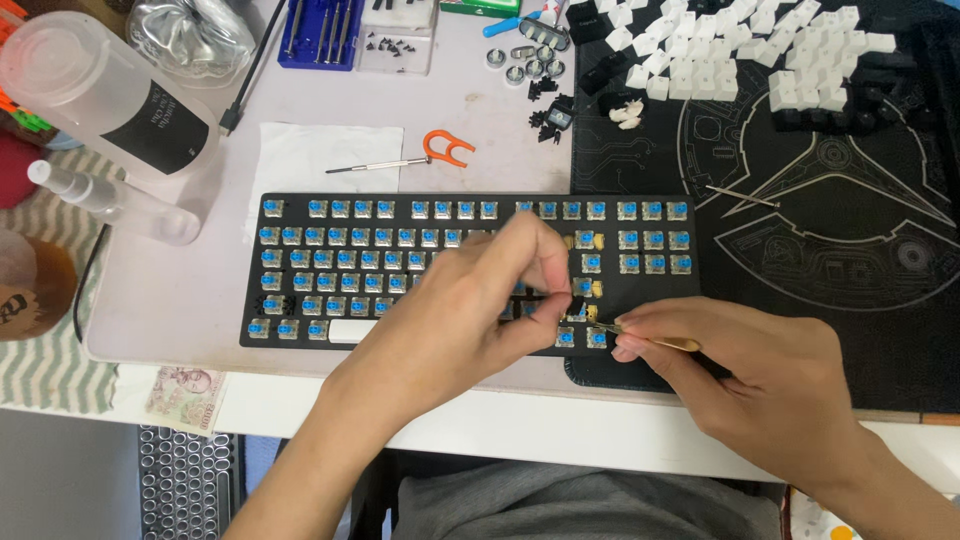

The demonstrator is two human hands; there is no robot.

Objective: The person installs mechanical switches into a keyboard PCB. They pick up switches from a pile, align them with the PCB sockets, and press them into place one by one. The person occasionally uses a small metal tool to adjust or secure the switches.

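Observation:
A black keyboard [300, 330] with its keycaps off shows rows of blue switches. My left hand [470, 310] rests over its middle, with thumb and fingers pinched on a small part near the lower right keys. My right hand [750, 380] grips a thin wooden-handled tool [660, 341] whose tip points left at the same spot, close to the left fingertips.
White and black keycaps [740, 60] lie piled on a black patterned mat [850, 230] at the back right. An orange keycap puller [447, 148], a small screwdriver [365, 166], a white tissue [320, 160], plastic bottles [100, 90], a blue tool case [320, 35] and a banknote [185, 398] surround the keyboard.

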